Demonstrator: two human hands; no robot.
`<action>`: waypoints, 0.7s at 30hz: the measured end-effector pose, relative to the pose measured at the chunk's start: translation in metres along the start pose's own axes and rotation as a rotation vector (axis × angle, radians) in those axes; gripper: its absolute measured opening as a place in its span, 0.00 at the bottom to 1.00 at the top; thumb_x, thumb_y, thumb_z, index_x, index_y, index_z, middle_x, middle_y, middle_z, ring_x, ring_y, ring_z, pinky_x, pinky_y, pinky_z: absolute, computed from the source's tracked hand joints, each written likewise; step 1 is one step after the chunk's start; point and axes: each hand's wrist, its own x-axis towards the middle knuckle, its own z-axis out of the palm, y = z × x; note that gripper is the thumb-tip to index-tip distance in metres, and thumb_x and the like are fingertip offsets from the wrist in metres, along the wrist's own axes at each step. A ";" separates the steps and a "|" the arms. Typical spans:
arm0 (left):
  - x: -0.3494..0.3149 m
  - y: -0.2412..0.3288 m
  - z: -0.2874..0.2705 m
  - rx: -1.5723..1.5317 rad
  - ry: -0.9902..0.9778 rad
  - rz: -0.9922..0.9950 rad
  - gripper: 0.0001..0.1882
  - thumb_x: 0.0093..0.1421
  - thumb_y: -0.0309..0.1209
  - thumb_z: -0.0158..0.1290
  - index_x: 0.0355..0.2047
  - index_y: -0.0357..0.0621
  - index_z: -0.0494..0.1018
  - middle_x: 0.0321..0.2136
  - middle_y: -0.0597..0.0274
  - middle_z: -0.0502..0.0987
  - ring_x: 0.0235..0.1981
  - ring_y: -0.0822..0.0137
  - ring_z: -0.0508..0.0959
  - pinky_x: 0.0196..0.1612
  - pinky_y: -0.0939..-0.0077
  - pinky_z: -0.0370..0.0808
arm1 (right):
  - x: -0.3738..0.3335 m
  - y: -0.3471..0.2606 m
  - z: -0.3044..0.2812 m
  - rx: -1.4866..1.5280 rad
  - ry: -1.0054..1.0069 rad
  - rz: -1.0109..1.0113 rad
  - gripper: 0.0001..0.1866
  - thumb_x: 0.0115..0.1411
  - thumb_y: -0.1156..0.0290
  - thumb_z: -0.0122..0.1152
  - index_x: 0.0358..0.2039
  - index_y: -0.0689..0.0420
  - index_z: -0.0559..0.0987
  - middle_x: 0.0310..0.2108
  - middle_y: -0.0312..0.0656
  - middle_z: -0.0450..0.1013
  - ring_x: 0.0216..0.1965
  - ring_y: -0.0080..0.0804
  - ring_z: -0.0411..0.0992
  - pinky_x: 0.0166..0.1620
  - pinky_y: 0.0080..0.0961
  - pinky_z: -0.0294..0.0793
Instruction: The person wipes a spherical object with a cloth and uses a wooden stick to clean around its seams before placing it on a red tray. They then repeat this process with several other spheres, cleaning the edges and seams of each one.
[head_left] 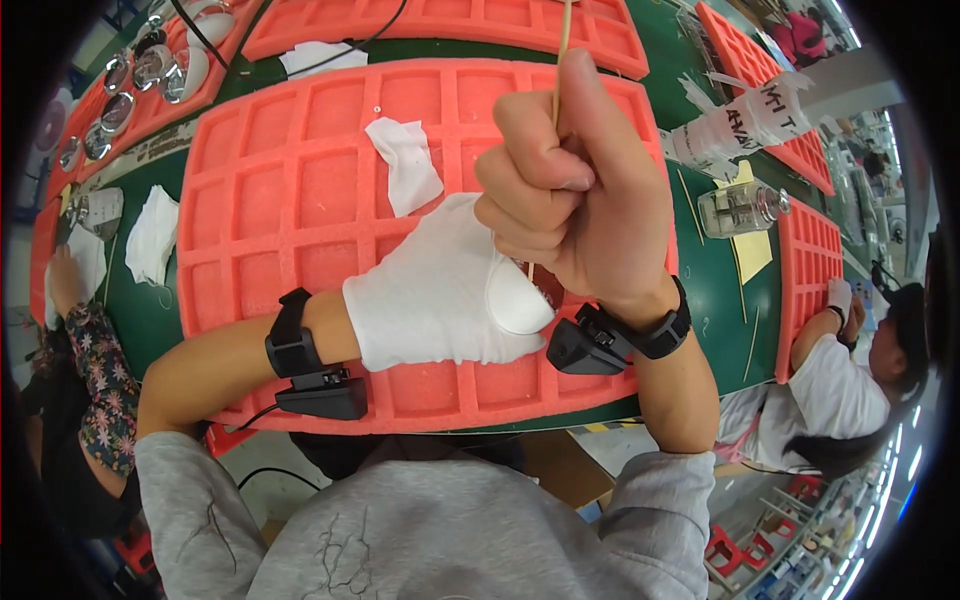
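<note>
Person in a grey top stood at the near edge of the central pink foam tray [230,205], which lay on a green worktop [730,310]. Left hand [430,285], in a white glove, was over the tray's right half, fingers grasping a white rounded piece [522,305] with a shiny, reddish-looking side; part of that grip was hidden behind the other hand. Right hand [585,190], bare, was above the tray's right side, fingers clenched round a thin wooden stick [564,45]. Stick's upper end pointed past the tray's far edge; its lower part showed beneath the fist, close to the rounded piece. Couldn't tell if the two touched. Black strapped device on each wrist.

White cloth [405,165] was crumpled on the tray, toward its far side. Another white cloth [153,235] lay left of the tray. Right of it: clear glass bottle [740,210] with a metal top, lying over yellow paper [754,258], plus loose thin sticks [752,345]. Beyond the tray's far left corner, a second foam tray carried shiny round pieces [150,62]. Co-workers sat to the tray's left, floral sleeve [103,400], and right, white shirt [845,395].
</note>
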 end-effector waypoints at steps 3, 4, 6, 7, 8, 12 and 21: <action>0.001 0.001 -0.002 -0.009 -0.010 0.009 0.09 0.50 0.26 0.59 0.24 0.39 0.69 0.20 0.59 0.71 0.25 0.62 0.74 0.27 0.65 0.68 | 0.002 0.001 -0.001 -0.012 -0.019 0.031 0.33 0.77 0.40 0.28 0.19 0.49 0.55 0.13 0.27 0.48 0.14 0.17 0.40 0.17 0.22 0.37; 0.000 0.002 -0.004 -0.051 -0.015 0.016 0.08 0.50 0.25 0.58 0.24 0.39 0.68 0.20 0.59 0.71 0.25 0.63 0.73 0.27 0.65 0.68 | 0.002 0.002 -0.001 -0.095 -0.060 -0.018 0.32 0.77 0.42 0.30 0.19 0.50 0.56 0.13 0.27 0.49 0.14 0.16 0.42 0.17 0.22 0.38; -0.001 0.002 -0.006 -0.101 -0.020 0.016 0.08 0.50 0.24 0.57 0.24 0.38 0.68 0.19 0.60 0.71 0.24 0.63 0.72 0.27 0.66 0.68 | 0.001 0.007 0.000 -0.257 -0.142 -0.117 0.31 0.78 0.47 0.33 0.19 0.51 0.57 0.14 0.28 0.51 0.13 0.16 0.44 0.17 0.22 0.39; -0.002 0.002 -0.007 -0.137 -0.020 0.016 0.08 0.50 0.24 0.57 0.24 0.38 0.68 0.19 0.60 0.71 0.24 0.63 0.72 0.26 0.66 0.68 | 0.001 0.009 0.000 -0.250 -0.138 -0.109 0.31 0.78 0.47 0.33 0.19 0.51 0.57 0.14 0.28 0.51 0.13 0.16 0.44 0.17 0.22 0.39; -0.002 0.001 -0.007 -0.172 -0.021 0.016 0.08 0.50 0.24 0.57 0.24 0.38 0.68 0.19 0.60 0.72 0.23 0.64 0.72 0.26 0.66 0.68 | -0.001 0.012 0.001 -0.276 -0.137 -0.168 0.30 0.78 0.49 0.35 0.19 0.52 0.58 0.14 0.28 0.51 0.13 0.16 0.45 0.17 0.22 0.40; -0.004 -0.004 -0.010 -0.308 -0.032 0.019 0.08 0.50 0.24 0.58 0.24 0.38 0.68 0.19 0.60 0.72 0.22 0.65 0.72 0.26 0.68 0.68 | -0.007 0.022 0.012 -0.315 -0.097 -0.302 0.29 0.78 0.53 0.40 0.19 0.55 0.61 0.13 0.28 0.51 0.12 0.16 0.48 0.17 0.23 0.41; 0.005 -0.004 -0.001 0.182 0.067 0.276 0.08 0.48 0.26 0.58 0.22 0.38 0.68 0.17 0.56 0.73 0.20 0.62 0.74 0.24 0.68 0.68 | -0.014 0.006 -0.011 -0.002 -0.145 -0.067 0.31 0.78 0.46 0.34 0.18 0.50 0.59 0.12 0.26 0.50 0.10 0.18 0.45 0.17 0.25 0.42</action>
